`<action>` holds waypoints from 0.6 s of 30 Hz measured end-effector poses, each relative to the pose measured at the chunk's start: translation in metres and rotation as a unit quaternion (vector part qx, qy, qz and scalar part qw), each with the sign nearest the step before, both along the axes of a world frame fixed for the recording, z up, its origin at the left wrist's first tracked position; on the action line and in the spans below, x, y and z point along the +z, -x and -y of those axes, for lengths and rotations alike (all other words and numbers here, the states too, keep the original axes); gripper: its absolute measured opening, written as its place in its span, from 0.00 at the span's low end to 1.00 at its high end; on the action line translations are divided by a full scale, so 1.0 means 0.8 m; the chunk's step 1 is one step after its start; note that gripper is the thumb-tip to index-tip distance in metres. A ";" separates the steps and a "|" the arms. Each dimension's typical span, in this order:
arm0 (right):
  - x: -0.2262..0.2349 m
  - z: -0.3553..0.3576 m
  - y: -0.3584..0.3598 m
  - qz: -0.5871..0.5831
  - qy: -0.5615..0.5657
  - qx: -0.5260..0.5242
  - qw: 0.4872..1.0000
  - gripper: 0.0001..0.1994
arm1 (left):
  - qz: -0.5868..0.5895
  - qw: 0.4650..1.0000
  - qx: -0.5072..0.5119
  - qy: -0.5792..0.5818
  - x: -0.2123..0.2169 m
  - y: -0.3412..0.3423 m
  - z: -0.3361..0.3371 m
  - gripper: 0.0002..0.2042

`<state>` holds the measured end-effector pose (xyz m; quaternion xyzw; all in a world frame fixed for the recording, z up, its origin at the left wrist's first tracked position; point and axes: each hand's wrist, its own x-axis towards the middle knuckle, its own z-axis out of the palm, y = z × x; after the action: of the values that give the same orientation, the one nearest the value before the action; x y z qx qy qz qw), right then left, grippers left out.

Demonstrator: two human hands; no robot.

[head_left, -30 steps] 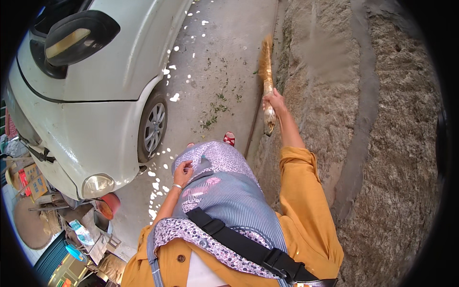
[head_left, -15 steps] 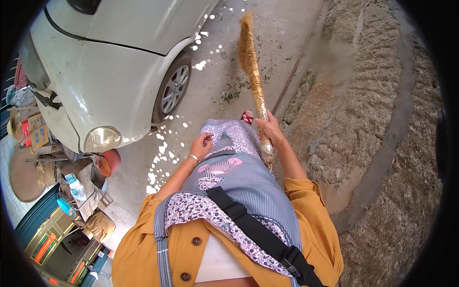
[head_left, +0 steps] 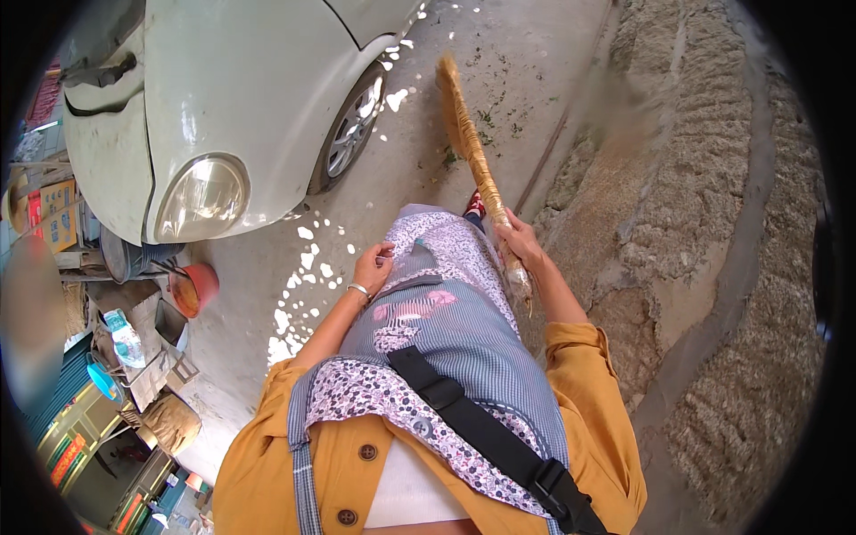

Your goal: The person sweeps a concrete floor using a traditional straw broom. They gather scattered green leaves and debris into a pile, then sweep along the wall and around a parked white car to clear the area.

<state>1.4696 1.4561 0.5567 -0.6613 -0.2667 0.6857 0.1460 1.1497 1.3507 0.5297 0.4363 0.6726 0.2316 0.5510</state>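
Note:
A straw hand broom (head_left: 467, 134) is gripped in my right hand (head_left: 522, 245), which wraps around its bound handle. The bristle end points up and away, over the concrete, and the handle's butt hangs beside my apron. Clear wrapping covers part of the handle near my grip. My left hand (head_left: 374, 267), with a bracelet on the wrist, is in front of the patterned apron (head_left: 446, 312). Its fingers are curled in loosely and nothing shows in them. A red shoe (head_left: 475, 206) shows past the apron's hem.
A pale car (head_left: 241, 107) stands at the left, its front wheel (head_left: 349, 125) near the walkway. A rough wall (head_left: 678, 223) runs along the right. Scattered green bits (head_left: 486, 116) lie ahead. A red bucket (head_left: 198, 287) and piled items stand behind the car's front.
The car's headlight and wheel have shifted right in view. My right hand and the broom have moved a little right and outward. My left hand stays at the apron.

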 end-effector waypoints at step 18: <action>0.076 0.091 -0.061 0.108 0.072 0.100 0.986 0.31 | -0.011 0.999 -0.001 0.032 -0.017 0.100 0.113 0.15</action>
<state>1.5187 1.3832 0.6171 -0.7104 -0.2959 0.6386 -0.0014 1.0693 1.2605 0.5162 0.4217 0.6853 0.2048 0.5574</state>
